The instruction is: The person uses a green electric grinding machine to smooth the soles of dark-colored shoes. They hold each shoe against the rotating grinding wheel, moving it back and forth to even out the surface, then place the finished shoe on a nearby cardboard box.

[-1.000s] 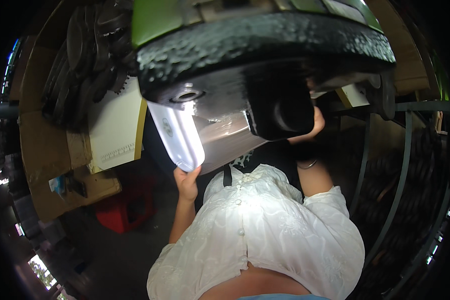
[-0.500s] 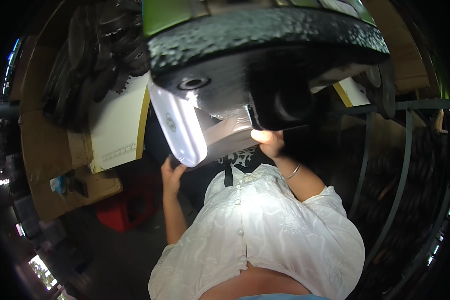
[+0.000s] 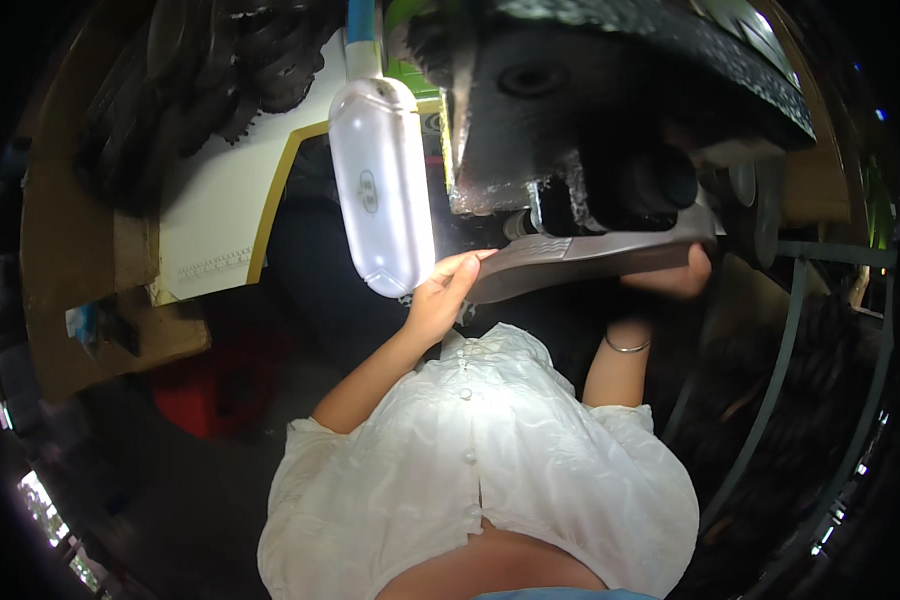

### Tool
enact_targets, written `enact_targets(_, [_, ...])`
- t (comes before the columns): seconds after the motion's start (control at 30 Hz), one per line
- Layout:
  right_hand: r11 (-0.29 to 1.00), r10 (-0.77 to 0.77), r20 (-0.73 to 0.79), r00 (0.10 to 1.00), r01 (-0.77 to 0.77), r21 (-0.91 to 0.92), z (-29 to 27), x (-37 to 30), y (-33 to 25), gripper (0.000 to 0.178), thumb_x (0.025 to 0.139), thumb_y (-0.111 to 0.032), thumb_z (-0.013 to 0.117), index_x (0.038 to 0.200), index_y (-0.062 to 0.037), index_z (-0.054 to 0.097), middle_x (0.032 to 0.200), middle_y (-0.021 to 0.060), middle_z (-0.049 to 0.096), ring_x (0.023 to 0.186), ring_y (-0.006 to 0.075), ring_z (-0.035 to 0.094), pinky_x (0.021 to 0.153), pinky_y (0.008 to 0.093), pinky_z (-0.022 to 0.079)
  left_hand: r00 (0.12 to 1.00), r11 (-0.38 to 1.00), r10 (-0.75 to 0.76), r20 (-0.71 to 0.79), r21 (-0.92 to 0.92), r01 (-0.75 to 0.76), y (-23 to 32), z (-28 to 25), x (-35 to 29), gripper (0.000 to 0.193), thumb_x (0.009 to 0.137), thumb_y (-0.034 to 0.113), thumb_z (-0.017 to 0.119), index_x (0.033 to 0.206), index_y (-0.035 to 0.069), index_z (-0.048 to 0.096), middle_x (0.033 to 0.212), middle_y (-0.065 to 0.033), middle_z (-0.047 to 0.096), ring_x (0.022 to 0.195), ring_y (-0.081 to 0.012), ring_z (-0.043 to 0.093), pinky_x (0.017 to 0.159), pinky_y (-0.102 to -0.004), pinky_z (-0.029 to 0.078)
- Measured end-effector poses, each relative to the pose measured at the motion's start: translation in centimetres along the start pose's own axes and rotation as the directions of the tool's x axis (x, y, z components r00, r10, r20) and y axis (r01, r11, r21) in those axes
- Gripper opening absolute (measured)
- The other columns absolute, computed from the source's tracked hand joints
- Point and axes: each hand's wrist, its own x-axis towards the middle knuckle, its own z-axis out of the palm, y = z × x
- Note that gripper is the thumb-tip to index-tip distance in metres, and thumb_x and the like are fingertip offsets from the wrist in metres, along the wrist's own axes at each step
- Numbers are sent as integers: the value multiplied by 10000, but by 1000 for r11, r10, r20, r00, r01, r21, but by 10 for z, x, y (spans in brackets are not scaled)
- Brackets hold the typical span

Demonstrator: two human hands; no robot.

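A brownish-grey shoe sole (image 3: 580,258), with a finely ribbed patch on its side, stretches level between my hands. My left hand (image 3: 445,298) pinches its left end with thumb and fingers, just below a lit white lamp (image 3: 378,190). Around the right part curls my right hand (image 3: 675,277), a little blurred, with a bangle on its wrist. Right above the sole sits the black underside of a machine head (image 3: 530,120), whose parts hide some of the sole's upper edge. I cannot tell whether the machine touches it.
At the left, a heap of dark soles (image 3: 210,80) lies by a white board with a yellow edge (image 3: 205,240). Cardboard (image 3: 60,260) stands beside it, and a red stool-like thing (image 3: 210,395) is below. Metal bars (image 3: 785,370) of a rack rise at the right.
My right hand has moved right, and my left hand has come in to the right, past the lamp. More of the sole shows now, turned broadside. The view has also shifted.
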Motion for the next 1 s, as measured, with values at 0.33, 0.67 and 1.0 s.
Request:
enact_targets(0.33, [934,-334,489,806,353,55,23,-11,7,452,610,-322,568,945,-21,536,776,57,542,674,209,508,568,289,361,943,835,-285,-174,-528,155,-44,-34,31,204,919,202,449,885,25,546,744,-22,577,514,-74,462,525,-224,382])
enact_targets(0.67, [989,-28,52,998,20,148,20,-6,4,433,730,-352,545,1011,-24,569,915,111,594,843,227,564,675,336,457,861,734,495,-115,585,-344,39,9,1,311,670,108,763,852,23,525,814,-71,602,769,-130,578,719,-260,457])
enact_targets(1.0, [994,-96,-89,991,100,39,39,-1,13,433,761,-381,513,994,-19,553,974,102,572,900,227,551,773,348,447,828,740,553,-94,513,-436,78,10,7,287,666,86,773,891,-5,620,795,-41,643,686,-81,575,657,-231,473])
